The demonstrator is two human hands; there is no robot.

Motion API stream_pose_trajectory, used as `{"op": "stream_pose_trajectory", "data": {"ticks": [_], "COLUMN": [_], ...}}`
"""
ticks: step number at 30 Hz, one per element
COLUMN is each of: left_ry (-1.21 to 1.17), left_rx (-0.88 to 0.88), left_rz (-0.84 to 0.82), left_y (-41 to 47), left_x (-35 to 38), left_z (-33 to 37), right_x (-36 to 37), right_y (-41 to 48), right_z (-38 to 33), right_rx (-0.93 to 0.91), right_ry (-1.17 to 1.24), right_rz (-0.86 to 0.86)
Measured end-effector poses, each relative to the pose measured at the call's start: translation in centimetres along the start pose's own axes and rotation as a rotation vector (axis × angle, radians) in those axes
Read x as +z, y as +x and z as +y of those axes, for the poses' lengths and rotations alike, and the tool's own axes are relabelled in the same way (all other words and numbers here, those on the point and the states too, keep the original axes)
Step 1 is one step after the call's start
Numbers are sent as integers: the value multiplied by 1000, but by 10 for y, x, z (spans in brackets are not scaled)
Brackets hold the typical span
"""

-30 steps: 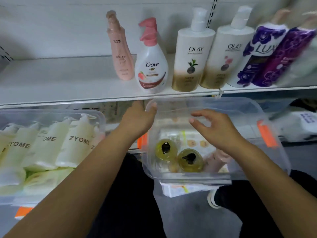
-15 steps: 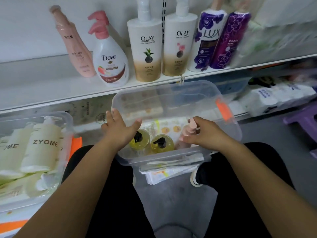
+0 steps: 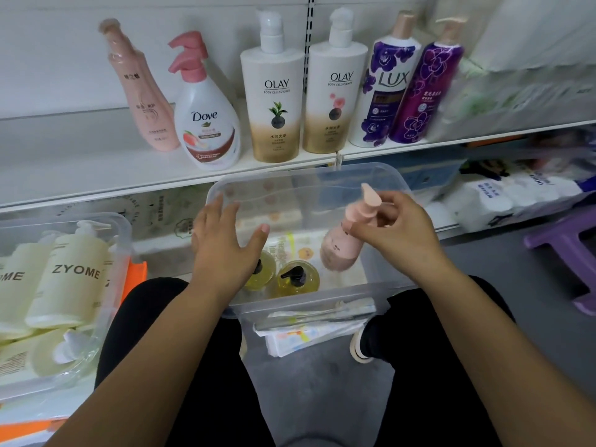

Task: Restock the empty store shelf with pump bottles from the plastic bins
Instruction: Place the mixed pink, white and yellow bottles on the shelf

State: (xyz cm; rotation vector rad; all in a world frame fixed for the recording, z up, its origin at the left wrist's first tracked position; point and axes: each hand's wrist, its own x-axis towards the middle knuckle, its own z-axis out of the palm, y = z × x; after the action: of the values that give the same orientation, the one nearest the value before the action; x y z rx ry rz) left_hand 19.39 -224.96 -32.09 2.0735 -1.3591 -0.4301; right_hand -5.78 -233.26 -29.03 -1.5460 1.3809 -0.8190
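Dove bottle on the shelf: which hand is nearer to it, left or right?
Left. The left hand is open over the left side of the clear bin, below the Dove bottle. The right hand is farther right, gripping a pink pump bottle.

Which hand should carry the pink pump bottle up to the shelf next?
Right. The right hand grips the pink pump bottle at its pump neck, tilted inside the clear bin. The left hand is open and holds nothing, over the yellow bottles.
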Motion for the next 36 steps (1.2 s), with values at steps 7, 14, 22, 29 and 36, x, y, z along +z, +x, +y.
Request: {"op": "stream_pose_trajectory", "data": {"ticks": [7,14,22,29,36], "left_ry": [-397,-602,-764,-804,-738], "left_rx": [92,88,-101,-189,-157], "left_rz": [-166,-280,-20,157,216], "left_y": [-13,-4,5,47,104], "left_x": [-30,-74,-106,-130,-130], "left_z": [33,20,-22,-53,-60], "right_x": [17,82,159,201,216], "right_y": [-11,-5,19,72,101], "right_z": [-77,-120,-144,-108,-90], "right_rx": [-173,-231,-249,-263,-248], "right_ry": [297,397,298,-425,-711], "right_rz": [-37,-234,-379,-419,-429]}}
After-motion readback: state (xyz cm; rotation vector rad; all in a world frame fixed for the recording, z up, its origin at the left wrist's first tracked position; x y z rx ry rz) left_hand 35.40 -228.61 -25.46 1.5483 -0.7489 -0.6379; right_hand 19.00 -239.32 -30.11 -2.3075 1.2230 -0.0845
